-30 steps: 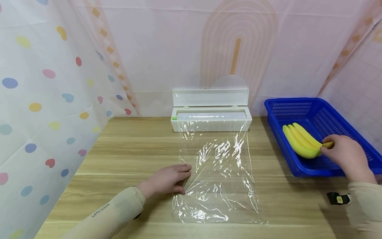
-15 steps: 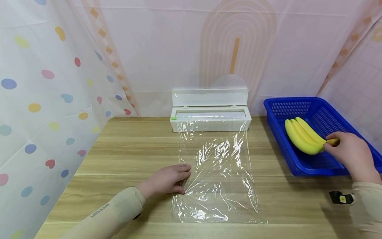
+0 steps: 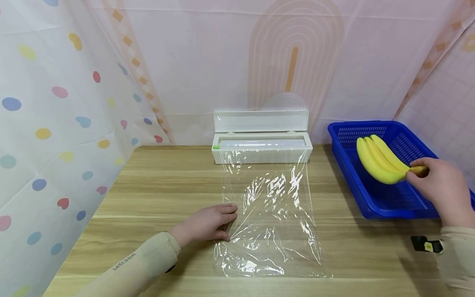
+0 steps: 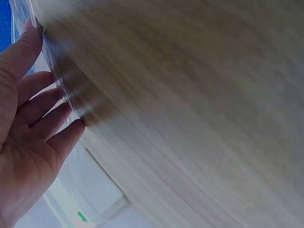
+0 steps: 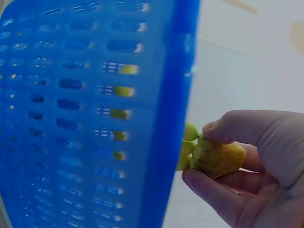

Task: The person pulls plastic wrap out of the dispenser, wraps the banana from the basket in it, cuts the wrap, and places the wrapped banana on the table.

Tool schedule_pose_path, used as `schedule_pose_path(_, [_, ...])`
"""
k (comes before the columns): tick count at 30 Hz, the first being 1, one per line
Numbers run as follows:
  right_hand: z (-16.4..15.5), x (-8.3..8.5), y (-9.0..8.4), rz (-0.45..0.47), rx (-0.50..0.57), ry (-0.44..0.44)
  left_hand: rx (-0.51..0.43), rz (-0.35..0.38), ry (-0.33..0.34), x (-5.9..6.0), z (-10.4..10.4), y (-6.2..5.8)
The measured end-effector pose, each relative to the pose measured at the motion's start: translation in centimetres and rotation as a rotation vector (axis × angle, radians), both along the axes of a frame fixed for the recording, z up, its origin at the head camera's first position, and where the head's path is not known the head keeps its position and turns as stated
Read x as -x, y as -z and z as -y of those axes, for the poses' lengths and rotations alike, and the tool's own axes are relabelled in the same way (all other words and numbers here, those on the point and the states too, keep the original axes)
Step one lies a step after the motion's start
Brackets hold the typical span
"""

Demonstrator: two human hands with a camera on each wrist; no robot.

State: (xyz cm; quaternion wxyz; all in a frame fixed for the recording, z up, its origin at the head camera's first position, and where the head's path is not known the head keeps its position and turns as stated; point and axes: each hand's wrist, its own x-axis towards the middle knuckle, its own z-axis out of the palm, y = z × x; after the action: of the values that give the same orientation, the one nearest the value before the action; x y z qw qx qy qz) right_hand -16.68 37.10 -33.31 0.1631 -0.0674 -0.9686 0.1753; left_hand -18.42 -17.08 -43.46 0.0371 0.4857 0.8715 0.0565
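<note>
My right hand (image 3: 441, 185) pinches the brown stem of a bunch of yellow bananas (image 3: 382, 163) between thumb and fingers. The bunch hangs inside the blue basket (image 3: 393, 212), tilted, its tips toward the back. In the right wrist view the stem (image 5: 218, 156) shows between thumb and fingers, and the basket wall (image 5: 156, 118) hides most of the fruit. My left hand (image 3: 209, 222) rests with relaxed fingers on the left edge of a sheet of clear plastic wrap (image 3: 274, 231). In the left wrist view its fingertips (image 4: 78, 124) touch that edge.
A white plastic-wrap dispenser (image 3: 261, 156) stands at the back of the wooden table (image 3: 159, 181), lid up, with the sheet running forward from it. A green piece (image 3: 216, 147) sits at its left end. Patterned curtains (image 3: 193, 62) enclose the back and sides.
My right hand has lifted the bananas off the basket floor, moving them up and slightly right and back. The left hand and the wrap have stayed put.
</note>
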Motion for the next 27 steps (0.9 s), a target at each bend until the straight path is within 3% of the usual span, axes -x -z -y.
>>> schedule_pose_path(8, [1.1, -0.1, -0.9, -0.085, -0.023, 0.028, -0.002, -0.004, 0.005, 0.0, 0.0, 0.0])
schedule_pose_path(16, [2.8, 0.4, -1.8, -0.190, -0.049, -0.006, 0.000, 0.004, -0.003, 0.0, 0.0, 0.0])
schedule_pose_path(27, [5.3, 1.0, -2.2, -0.213, 0.008, -0.099, -0.009, 0.001, -0.001, 0.1, 0.0, 0.0])
